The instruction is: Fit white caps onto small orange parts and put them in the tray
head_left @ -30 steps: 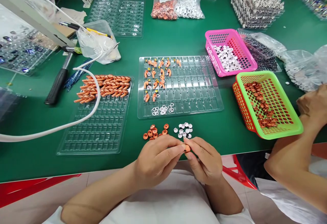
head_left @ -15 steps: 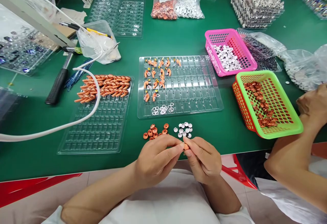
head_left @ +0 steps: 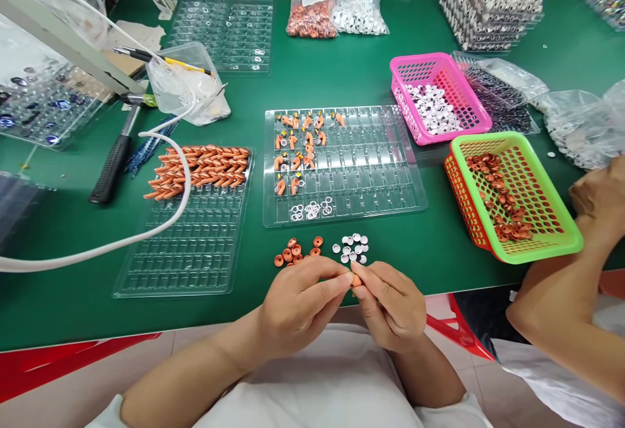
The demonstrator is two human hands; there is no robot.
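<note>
Between the fingertips of my left hand point(head_left: 303, 301) and my right hand point(head_left: 390, 304) is a small orange part point(head_left: 357, 280), pinched from both sides at the table's near edge. Fingers hide most of it, so its full shape does not show. Just beyond my left hand lies a group of copper-coloured round cups point(head_left: 293, 252). White round caps point(head_left: 352, 245) are scattered beyond my right fingertips. Farther back sits a clear compartment tray point(head_left: 366, 174) holding curved orange pieces point(head_left: 308, 140) and, in its front row, white rings point(head_left: 312, 209).
Left of centre, another clear tray point(head_left: 176, 252) bears rows of copper-coloured pieces point(head_left: 200, 167). A white cable point(head_left: 97, 260) crosses it near a hammer point(head_left: 114, 161). On the right stand a pink basket point(head_left: 405, 105) and a green basket point(head_left: 541, 255), beside another person's arm point(head_left: 561, 285).
Both hands keep their pinch on the small orange part in nearly the same place. The whole view has shifted very slightly.
</note>
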